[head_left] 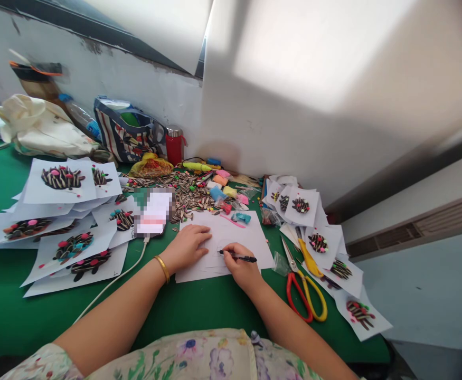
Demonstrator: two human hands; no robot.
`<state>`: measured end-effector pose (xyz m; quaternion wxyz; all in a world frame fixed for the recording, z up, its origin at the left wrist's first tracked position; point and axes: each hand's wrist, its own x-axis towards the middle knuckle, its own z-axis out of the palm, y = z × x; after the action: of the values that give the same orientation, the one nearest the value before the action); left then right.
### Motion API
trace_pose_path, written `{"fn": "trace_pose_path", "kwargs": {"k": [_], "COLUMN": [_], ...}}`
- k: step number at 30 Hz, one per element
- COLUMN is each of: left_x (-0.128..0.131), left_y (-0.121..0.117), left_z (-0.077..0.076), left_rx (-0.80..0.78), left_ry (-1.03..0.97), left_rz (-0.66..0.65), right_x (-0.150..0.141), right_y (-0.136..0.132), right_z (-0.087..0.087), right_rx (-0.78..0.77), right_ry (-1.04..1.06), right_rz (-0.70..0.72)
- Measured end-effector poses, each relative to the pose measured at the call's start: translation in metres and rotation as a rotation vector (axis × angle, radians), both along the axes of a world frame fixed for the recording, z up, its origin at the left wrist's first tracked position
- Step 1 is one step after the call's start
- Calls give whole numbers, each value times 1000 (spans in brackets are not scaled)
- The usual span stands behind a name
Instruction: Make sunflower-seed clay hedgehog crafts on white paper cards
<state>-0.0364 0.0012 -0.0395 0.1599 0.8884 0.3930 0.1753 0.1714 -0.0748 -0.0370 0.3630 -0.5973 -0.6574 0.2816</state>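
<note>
My right hand (242, 266) is closed around a black pen (238, 257), its tip resting on a white sheet of paper (231, 235) where a faint outline is drawn. My left hand (187, 244) lies flat on the sheet's left edge, fingers stretched out, holding the paper down. A gold bangle sits on my left wrist. The sheet lies on a green table (12, 311).
Red and yellow scissors (304, 287) lie right of the sheet. Sunflower seeds (189, 195) and coloured clay pieces (225, 190) sit behind it. Finished seed pictures on paper (62, 179) spread left and right (333, 258). A phone (153, 214) with a white cable, a red flask (174, 145) and bags stand behind.
</note>
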Motion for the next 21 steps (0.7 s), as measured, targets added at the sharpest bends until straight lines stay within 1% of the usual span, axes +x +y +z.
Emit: {"fn": "trace_pose_path", "kwargs": {"k": [21], "left_x": [-1], "left_y": [-1], "left_z": [0], "left_rx": [1], "left_ry": [-19], "left_rz": [-6], "right_x": [0], "right_y": [0], "right_z": [2], "right_rx": [17], "right_ry": [17], "right_rz": [1]}}
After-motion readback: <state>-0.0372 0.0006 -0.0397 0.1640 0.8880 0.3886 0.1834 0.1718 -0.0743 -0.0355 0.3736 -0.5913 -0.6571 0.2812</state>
